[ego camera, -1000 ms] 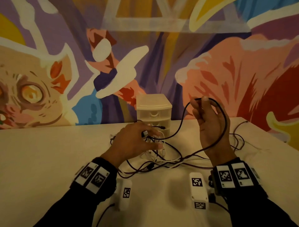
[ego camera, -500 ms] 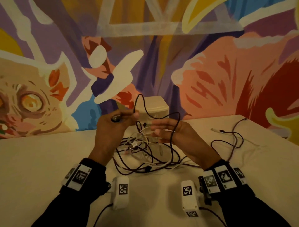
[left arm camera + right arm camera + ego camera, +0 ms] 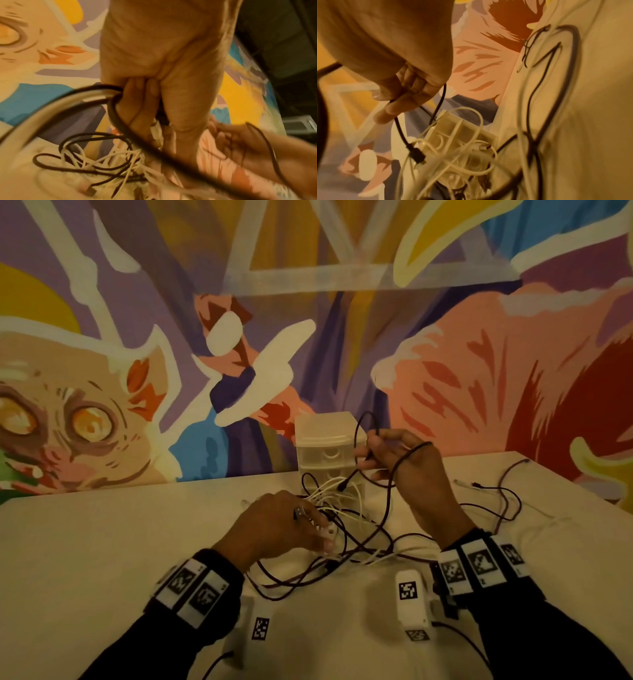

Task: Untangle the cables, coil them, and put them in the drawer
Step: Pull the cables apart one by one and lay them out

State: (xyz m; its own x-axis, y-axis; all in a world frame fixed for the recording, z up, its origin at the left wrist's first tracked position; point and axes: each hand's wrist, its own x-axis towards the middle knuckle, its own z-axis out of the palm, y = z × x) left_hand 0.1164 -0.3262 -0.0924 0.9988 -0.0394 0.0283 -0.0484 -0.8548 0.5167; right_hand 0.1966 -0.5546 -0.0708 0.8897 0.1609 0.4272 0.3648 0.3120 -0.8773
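Note:
A tangle of black and white cables (image 3: 346, 529) lies on the table in front of a small white drawer unit (image 3: 323, 445). My left hand (image 3: 315, 529) rests low on the tangle, fingers curled round a black cable (image 3: 118, 121) with a metal plug (image 3: 299, 512) showing at the knuckles. My right hand (image 3: 370, 460) is raised beside the drawers and pinches another stretch of black cable (image 3: 399, 121); a loop runs over the back of that hand. That cable's plug (image 3: 418, 155) dangles below the fingers. The drawers look shut.
A loose black cable (image 3: 496, 498) and a thin white one (image 3: 460, 483) lie on the table (image 3: 102, 542) to the right. A painted mural wall (image 3: 137, 371) stands right behind the drawer unit. The table's right edge runs close past the loose cable.
My left hand has dropped from chest height down onto the tangle. My right hand has moved right and up, carrying the black cable with it.

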